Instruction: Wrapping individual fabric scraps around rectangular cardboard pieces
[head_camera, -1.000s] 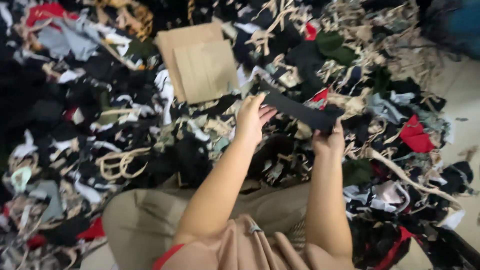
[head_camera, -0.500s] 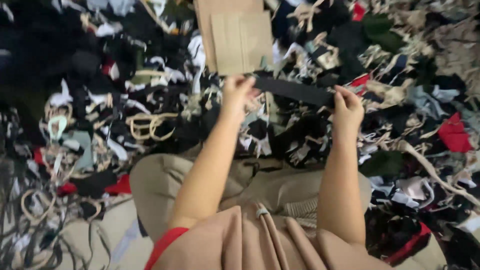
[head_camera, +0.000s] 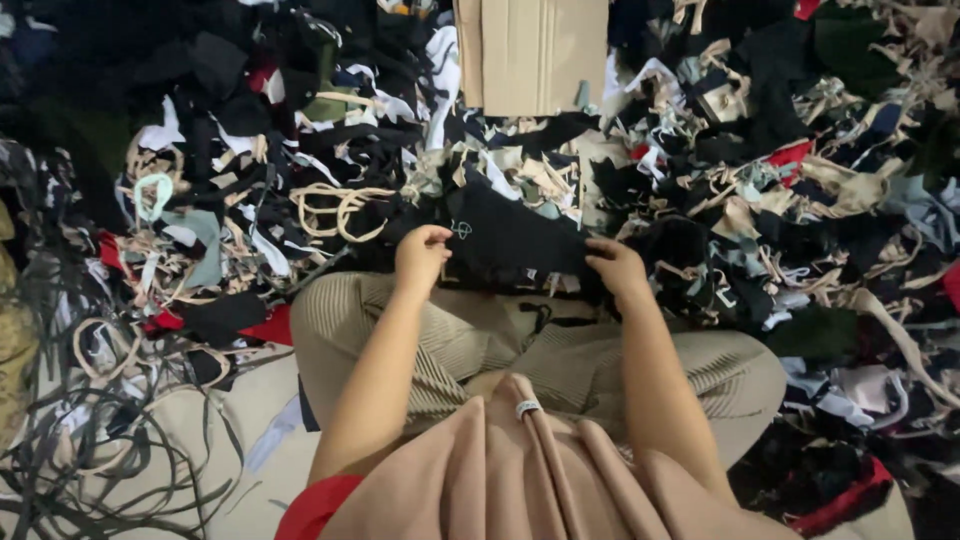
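Head view: both hands pinch a black fabric piece over the lap.
Left hand and right hand each closed on an end of the black fabric piece; long axis runs left-right between grips, scrap pile beyond on the floor.

A black cloth piece lies over beige ribbed trousers, near tan cardboard and mixed black, beige, red scraps.

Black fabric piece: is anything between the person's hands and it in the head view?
Nothing visible. The left hand and the right hand each pinch an end of the black fabric piece, stretched between them above the lap. The scrap pile lies beyond and beneath it, and the cardboard sheet lies farther off.
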